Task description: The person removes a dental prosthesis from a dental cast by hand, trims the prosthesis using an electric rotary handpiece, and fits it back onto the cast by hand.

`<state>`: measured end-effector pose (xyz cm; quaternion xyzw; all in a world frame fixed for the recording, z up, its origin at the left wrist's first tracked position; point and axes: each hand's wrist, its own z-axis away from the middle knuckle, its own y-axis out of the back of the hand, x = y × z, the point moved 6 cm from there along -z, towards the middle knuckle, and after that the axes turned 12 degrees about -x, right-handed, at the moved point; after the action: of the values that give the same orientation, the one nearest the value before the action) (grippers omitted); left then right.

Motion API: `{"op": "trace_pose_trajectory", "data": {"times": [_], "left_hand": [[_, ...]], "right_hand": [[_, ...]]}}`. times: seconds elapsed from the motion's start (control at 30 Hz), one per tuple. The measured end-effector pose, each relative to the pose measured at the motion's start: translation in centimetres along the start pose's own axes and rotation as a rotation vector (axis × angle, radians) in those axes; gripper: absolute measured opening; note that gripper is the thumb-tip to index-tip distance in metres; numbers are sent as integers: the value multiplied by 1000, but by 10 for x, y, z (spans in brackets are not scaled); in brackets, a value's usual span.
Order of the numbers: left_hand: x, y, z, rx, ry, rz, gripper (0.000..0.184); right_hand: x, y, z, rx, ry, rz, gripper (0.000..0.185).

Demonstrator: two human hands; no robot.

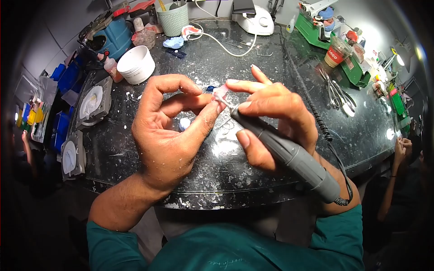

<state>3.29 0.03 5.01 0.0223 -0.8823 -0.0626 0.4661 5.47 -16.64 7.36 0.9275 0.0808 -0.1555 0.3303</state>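
The left hand [165, 126] pinches a small pink piece [220, 92] to the right of the white tub [136, 67]. Farther from that tub, the right hand [285, 107] curls around a grey handpiece [289, 156]

A dental workshop is suggested by what is gathered about the fingers [271, 106]: a corded rotary handpiece [289, 153] is gripped in them, the worktop [199, 63] below is flecked with white, a control unit [254, 23] and a red-and-white dental model [191, 31] are set beyond, and metal hand tools [340, 92] are laid to their right.
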Motion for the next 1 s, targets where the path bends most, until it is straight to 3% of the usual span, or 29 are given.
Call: {"op": "trace_pose_trajectory", "data": {"times": [0.5,0.8,1.0], "left_hand": [[2,1,-2,0,-5,-22,36],[8,-1,-3,14,-109,-80,35],[7,-2,-4,-29,-40,-55,37]], "right_hand": [[-2,2,-1,16,29,22,34],[0,6,3,57,49,0,31],[-3,5,-1,17,68,41,32]]}}
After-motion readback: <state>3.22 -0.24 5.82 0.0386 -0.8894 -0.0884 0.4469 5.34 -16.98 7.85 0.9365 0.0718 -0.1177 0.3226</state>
